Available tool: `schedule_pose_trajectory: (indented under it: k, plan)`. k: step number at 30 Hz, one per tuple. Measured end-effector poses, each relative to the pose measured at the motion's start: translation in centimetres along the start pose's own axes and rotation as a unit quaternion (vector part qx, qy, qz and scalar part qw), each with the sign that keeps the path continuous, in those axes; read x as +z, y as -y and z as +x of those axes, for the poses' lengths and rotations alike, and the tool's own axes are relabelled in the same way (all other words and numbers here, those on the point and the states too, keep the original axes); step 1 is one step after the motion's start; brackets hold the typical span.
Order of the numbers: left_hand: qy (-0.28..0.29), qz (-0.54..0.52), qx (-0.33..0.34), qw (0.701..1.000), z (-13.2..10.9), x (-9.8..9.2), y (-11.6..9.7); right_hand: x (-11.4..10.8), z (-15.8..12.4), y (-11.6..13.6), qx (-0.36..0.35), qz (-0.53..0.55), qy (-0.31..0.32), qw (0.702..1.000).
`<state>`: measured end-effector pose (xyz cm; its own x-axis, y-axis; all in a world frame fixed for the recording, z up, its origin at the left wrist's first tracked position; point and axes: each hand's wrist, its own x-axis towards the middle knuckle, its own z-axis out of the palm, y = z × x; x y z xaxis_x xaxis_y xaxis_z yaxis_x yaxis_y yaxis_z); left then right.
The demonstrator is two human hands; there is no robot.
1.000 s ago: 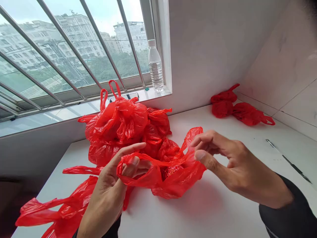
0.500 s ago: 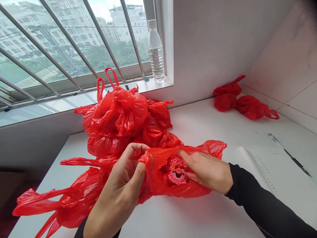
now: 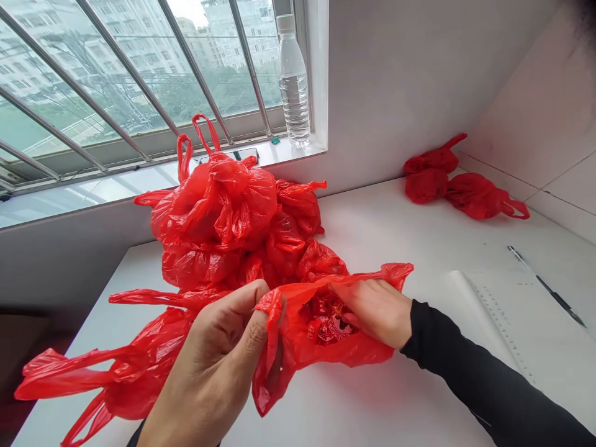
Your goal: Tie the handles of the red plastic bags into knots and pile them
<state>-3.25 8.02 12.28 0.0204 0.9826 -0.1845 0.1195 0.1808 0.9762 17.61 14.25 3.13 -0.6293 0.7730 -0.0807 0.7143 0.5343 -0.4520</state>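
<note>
My left hand pinches the gathered rim of a red plastic bag between thumb and fingers. The bag's mouth gapes toward me above the white table. Inside it lie red printed packets, one with a cartoon figure on a pink-and-white pattern. My right hand reaches into the mouth from the right. Its thumb shows beside the packets, but the other fingers are mostly hidden, so I cannot tell whether they grip anything.
Tied red bags are heaped by the window, and another bag lies left of my hand. More red bags rest in the far right corner. A notebook, a pen and a water bottle are also there.
My right hand has moved left and deeper into the bag, covering more of the packets. My left hand keeps its pinch and has shifted slightly left; a bag corner now hangs below it.
</note>
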Motion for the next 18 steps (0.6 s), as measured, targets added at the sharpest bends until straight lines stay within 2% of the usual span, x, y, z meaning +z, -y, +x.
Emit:
schedule_pose_trajectory:
  k: [5, 9, 10, 14, 18]
  plan:
    - [0.009, 0.033, -0.022, 0.999, -0.3, -0.4, -0.5, -1.4, -1.0, 0.0, 0.018, -0.049, 0.033, 0.998]
    - [0.099, 0.025, 0.005, 0.995, -0.2, -1.3, -0.1, -2.3, -1.8, 0.3, 0.041, -0.066, 0.031, 0.997]
    - [0.103, 0.025, 0.006, 0.994, -0.1, -1.4, 0.1, -2.4, -1.9, 0.4, 0.047, -0.068, 0.030, 0.996]
    - [0.062, 0.015, -0.005, 0.998, -0.1, -1.5, 0.6, -2.4, -2.6, 0.6, 0.049, -0.070, 0.051, 0.995]
    - [0.108, 0.021, 0.009, 0.994, -0.2, -1.3, 0.9, -2.1, -3.1, 1.0, 0.021, -0.108, 0.074, 0.991]
